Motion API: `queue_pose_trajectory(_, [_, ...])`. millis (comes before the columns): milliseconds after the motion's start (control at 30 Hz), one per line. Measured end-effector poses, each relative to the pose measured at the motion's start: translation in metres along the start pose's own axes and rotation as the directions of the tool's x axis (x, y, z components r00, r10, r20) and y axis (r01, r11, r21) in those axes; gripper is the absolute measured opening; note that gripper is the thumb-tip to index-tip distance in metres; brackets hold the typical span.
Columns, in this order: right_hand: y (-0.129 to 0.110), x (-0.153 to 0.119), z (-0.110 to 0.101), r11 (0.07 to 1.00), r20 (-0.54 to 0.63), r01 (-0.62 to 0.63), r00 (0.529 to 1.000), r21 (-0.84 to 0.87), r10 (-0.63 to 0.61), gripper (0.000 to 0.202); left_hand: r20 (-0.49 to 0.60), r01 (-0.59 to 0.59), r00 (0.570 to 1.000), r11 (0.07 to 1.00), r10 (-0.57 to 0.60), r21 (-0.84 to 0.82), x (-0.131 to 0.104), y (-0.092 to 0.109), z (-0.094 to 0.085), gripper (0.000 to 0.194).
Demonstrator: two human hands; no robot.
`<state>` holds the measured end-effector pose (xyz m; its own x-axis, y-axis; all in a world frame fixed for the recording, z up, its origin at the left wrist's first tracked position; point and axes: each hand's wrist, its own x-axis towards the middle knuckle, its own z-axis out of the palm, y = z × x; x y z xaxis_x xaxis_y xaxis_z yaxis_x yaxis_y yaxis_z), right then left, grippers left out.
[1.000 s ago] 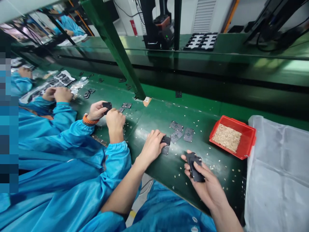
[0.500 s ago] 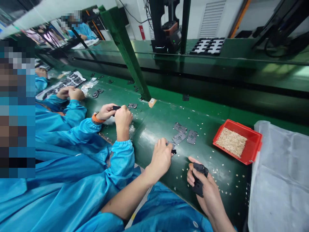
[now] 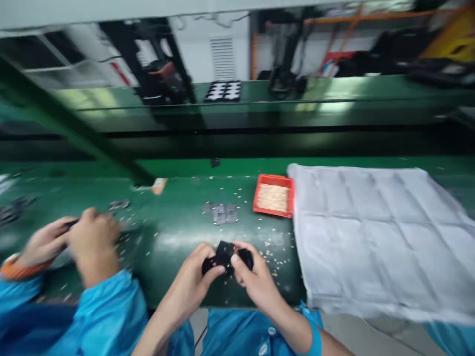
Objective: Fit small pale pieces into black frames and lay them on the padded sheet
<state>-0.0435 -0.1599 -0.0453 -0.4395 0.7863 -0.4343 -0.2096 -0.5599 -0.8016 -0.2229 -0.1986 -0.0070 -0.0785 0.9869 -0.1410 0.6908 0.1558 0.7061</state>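
Close to the table's front edge, my left hand (image 3: 192, 273) and my right hand (image 3: 257, 281) are brought together. Fingers of my left hand are closed on a black plastic part (image 3: 224, 251), with the thumb along its near side. My right hand grips more black plastic parts (image 3: 245, 258) in its palm, its thumb meeting the piece between the hands. Blur hides how many pieces there are and whether they are joined. Beyond my hands, flat dark grey plates (image 3: 224, 214) lie side by side on the green table (image 3: 174, 222).
A red bin (image 3: 291, 198) of small pale chips (image 3: 272, 198) stands beyond my right hand. White padded sheeting (image 3: 371, 247) covers the right side. Loose chips dot the table. To the left, a co-worker's hands (image 3: 92, 242) hold a dark part, near a slanted green post (image 3: 92, 143).
My view has swung to the right and straightened. My left hand, earlier apart over the table with a dark part, has come to my right hand, so the black parts meet.
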Motion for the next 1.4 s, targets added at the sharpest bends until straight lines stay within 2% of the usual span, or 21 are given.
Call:
queue_pose_trajectory(67, [-0.010,-0.008,-0.002,0.999,0.016,-0.009,1.000,0.032,0.009,0.060,0.086,-0.090,0.991,0.990,0.099,-0.106,0.001,0.015,-0.005,0.023])
queue_pose_trajectory(167, [-0.028,-0.029,-0.015,0.996,-0.038,-0.001,0.999,0.094,0.005,0.062,0.214,-0.153,0.957,0.967,0.196,-0.203,0.004,0.048,-0.005,0.022])
queue_pose_trajectory(267, [-0.045,-0.056,-0.040,0.991,-0.136,0.054,0.990,0.124,-0.037,0.064,0.239,-0.150,0.948,0.959,0.209,-0.242,0.011,0.078,0.002,0.024])
queue_pose_trajectory(367, [-0.053,-0.085,-0.070,0.984,-0.262,0.157,0.956,0.086,-0.130,0.064,0.243,-0.195,0.937,0.954,0.250,-0.229,0.031,0.099,0.009,0.030])
queue_pose_trajectory(500, [-0.046,-0.119,-0.113,0.960,-0.450,0.246,0.878,0.136,-0.161,0.063,0.357,-0.352,0.843,0.914,0.403,-0.201,0.073,0.138,0.023,0.028])
queue_pose_trajectory(600, [-0.038,-0.140,-0.139,0.937,-0.510,0.310,0.839,0.159,-0.191,0.060,0.423,-0.385,0.799,0.904,0.427,-0.184,0.097,0.173,0.041,0.029])
queue_pose_trajectory(700, [-0.039,-0.157,-0.157,0.929,-0.541,0.341,0.813,0.146,-0.213,0.055,0.506,-0.388,0.746,0.900,0.433,-0.198,0.114,0.203,0.065,0.029])
queue_pose_trajectory(767, [-0.044,-0.165,-0.164,0.924,-0.549,0.355,0.805,0.139,-0.227,0.053,0.545,-0.348,0.720,0.903,0.429,-0.251,0.125,0.223,0.087,0.027])
queue_pose_trajectory(833, [-0.049,-0.170,-0.171,0.918,-0.545,0.371,0.803,0.140,-0.241,0.052,0.589,-0.295,0.684,0.902,0.430,-0.315,0.136,0.251,0.119,0.024])
queue_pose_trajectory(900, [-0.052,-0.175,-0.179,0.912,-0.545,0.384,0.800,0.143,-0.251,0.052,0.639,-0.273,0.630,0.896,0.441,-0.349,0.147,0.288,0.163,0.022])
queue_pose_trajectory(1000, [-0.052,-0.187,-0.195,0.896,-0.579,0.427,0.764,0.121,-0.286,0.050,0.719,-0.290,0.556,0.908,0.417,-0.303,0.160,0.354,0.248,0.020])
queue_pose_trajectory(1067, [-0.049,-0.199,-0.208,0.883,-0.622,0.460,0.721,0.099,-0.306,0.050,0.758,-0.324,0.509,0.907,0.407,-0.270,0.166,0.393,0.305,0.020])
queue_pose_trajectory(1100, [-0.047,-0.205,-0.215,0.876,-0.662,0.475,0.685,0.089,-0.304,0.051,0.777,-0.349,0.488,0.905,0.397,-0.243,0.168,0.408,0.330,0.019])
queue_pose_trajectory(1167, [-0.045,-0.218,-0.227,0.864,-0.765,0.498,0.582,0.070,-0.274,0.051,0.815,-0.404,0.450,0.897,0.366,-0.179,0.170,0.429,0.372,0.015])
queue_pose_trajectory(1233, [-0.043,-0.228,-0.237,0.858,-0.856,0.512,0.460,0.040,-0.235,0.052,0.844,-0.455,0.425,0.883,0.328,-0.114,0.171,0.439,0.399,0.021])
queue_pose_trajectory(1300, [-0.041,-0.234,-0.248,0.852,-0.905,0.523,0.368,0.010,-0.214,0.054,0.853,-0.496,0.422,0.866,0.306,-0.065,0.173,0.443,0.414,0.030])
queue_pose_trajectory(1333, [-0.040,-0.235,-0.254,0.849,-0.917,0.529,0.337,-0.004,-0.214,0.054,0.850,-0.513,0.429,0.857,0.307,-0.051,0.174,0.443,0.417,0.032])
queue_pose_trajectory(1400, [-0.040,-0.235,-0.268,0.843,-0.923,0.537,0.316,-0.019,-0.222,0.056,0.830,-0.543,0.448,0.839,0.334,-0.044,0.174,0.443,0.416,0.030])
